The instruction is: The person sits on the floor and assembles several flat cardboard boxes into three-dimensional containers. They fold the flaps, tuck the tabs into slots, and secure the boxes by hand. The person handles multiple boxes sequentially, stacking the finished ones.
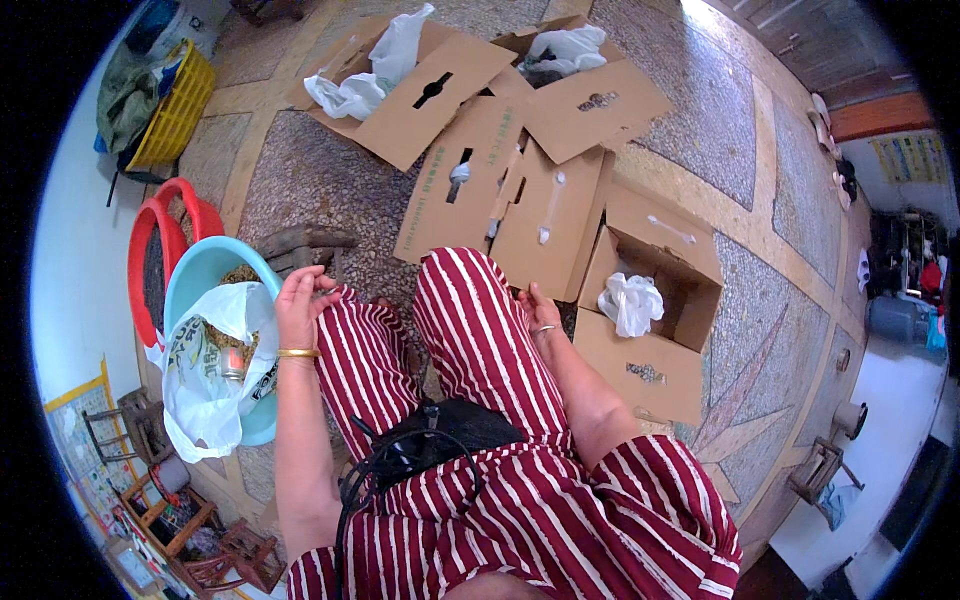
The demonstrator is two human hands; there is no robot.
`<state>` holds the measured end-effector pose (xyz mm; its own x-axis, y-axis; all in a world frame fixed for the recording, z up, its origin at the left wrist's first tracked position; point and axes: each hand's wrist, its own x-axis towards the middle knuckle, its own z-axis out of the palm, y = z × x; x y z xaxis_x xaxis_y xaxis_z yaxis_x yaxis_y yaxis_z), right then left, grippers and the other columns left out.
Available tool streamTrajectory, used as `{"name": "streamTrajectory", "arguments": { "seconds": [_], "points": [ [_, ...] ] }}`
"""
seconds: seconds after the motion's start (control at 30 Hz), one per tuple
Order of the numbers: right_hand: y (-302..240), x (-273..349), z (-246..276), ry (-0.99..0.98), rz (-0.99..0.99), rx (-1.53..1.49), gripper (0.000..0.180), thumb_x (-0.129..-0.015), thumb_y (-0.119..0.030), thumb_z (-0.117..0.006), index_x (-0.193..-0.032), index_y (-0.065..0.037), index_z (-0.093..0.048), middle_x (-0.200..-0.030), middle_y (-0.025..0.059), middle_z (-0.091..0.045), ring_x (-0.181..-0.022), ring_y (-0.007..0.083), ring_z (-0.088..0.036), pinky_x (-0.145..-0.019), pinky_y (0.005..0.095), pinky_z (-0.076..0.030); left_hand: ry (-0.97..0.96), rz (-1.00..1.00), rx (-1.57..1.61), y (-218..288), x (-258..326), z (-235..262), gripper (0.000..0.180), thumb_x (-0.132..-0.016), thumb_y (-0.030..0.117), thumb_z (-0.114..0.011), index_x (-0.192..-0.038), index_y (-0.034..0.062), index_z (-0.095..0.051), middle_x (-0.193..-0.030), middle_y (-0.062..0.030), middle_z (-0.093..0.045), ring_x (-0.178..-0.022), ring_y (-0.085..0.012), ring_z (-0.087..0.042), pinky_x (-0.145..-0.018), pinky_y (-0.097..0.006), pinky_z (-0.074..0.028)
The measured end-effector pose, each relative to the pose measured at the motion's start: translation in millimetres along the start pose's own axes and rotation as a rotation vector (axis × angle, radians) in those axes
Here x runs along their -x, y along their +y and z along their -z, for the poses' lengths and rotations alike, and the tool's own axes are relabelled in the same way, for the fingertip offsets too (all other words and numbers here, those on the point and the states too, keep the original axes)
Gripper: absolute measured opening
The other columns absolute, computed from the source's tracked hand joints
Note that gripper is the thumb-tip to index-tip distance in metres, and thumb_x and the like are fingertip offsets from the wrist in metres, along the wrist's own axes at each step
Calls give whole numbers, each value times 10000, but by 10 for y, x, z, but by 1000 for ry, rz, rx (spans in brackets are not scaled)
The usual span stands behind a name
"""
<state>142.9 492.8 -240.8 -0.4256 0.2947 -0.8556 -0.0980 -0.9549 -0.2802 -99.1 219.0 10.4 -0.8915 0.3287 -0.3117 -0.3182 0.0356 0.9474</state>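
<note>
My left hand (pixel 299 306) is by my left knee, its fingers loosely bent and apart, with nothing seen in them. Just left of it stands a light blue basin (pixel 187 262) with brown, grain-like bits inside. A white plastic bag (pixel 195 400) lies in the basin and over its rim, with a can (pixel 232 362) in or on it. My right hand (pixel 541 309) is beside my right knee, its fingers extended at the near edge of a closed cardboard box (pixel 565 215). Its fingertips seem to touch the cardboard; part of the hand is hidden by the knee.
An open carton (pixel 690 270) with a white bag (pixel 632 304) stands at right. Two more open cartons (pixel 425 90) (pixel 600 105) holding bags are at the far side. A red tub (pixel 143 250) and yellow crate (pixel 177 115) stand left. A low wooden stool (pixel 310 240) is beyond my left hand.
</note>
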Motion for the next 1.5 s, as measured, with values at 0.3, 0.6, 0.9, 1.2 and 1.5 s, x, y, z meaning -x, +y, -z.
{"name": "streamTrajectory", "arguments": {
  "seconds": [0.3, 0.6, 0.9, 1.2, 1.5],
  "points": [
    [-165, 494, -75, -90, 236, 499, 351, -822, -256, -647, -966, 61, -601, -862, 121, -655, -690, 190, -639, -641, 287, -530, 19, -29, -121, 10, -154, -50, 225, -935, 170, -459, -1036, 0, -566, -820, -65, -582, -737, -132, -578, -657, -297, -550],
    [-598, 512, -138, -101, 665, 851, 440, -821, -335, -611, -977, 76, -595, -938, 171, -660, -891, 280, -625, -770, 337, -469, -33, -60, -212, -56, -136, -251, 259, -920, 217, -498, -1042, 3, -580, -804, -50, -595, -741, -126, -574, -642, -256, -511],
    [-729, 743, -263, -83, 826, 1197, 362, -837, -267, -585, -1021, 45, -569, -903, 186, -652, -822, 318, -622, -727, 357, -474, -7, -156, -291, -105, 99, -5, 211, -926, 183, -479, -1006, 24, -593, -781, -35, -596, -697, -98, -571, -616, -229, -505],
    [-701, 1192, -437, 28, 844, 1430, 330, -840, -196, -562, -1093, 13, -530, -874, 191, -642, -781, 362, -607, -721, 400, -480, -1, -204, -267, -126, 220, 16, 194, -920, 161, -492, -990, 19, -603, -763, -31, -606, -691, -91, -588, -596, -210, -500],
    [-662, 1152, -475, -33, 1218, 1538, 612, -786, -130, -589, -1320, -20, -312, -1213, 226, -483, -1051, 377, -506, -868, 411, -435, -69, -91, -400, -94, 90, -83, 220, -899, 194, -515, -999, 19, -603, -791, -46, -625, -709, -102, -594, -589, -214, -490]
  ]
}}
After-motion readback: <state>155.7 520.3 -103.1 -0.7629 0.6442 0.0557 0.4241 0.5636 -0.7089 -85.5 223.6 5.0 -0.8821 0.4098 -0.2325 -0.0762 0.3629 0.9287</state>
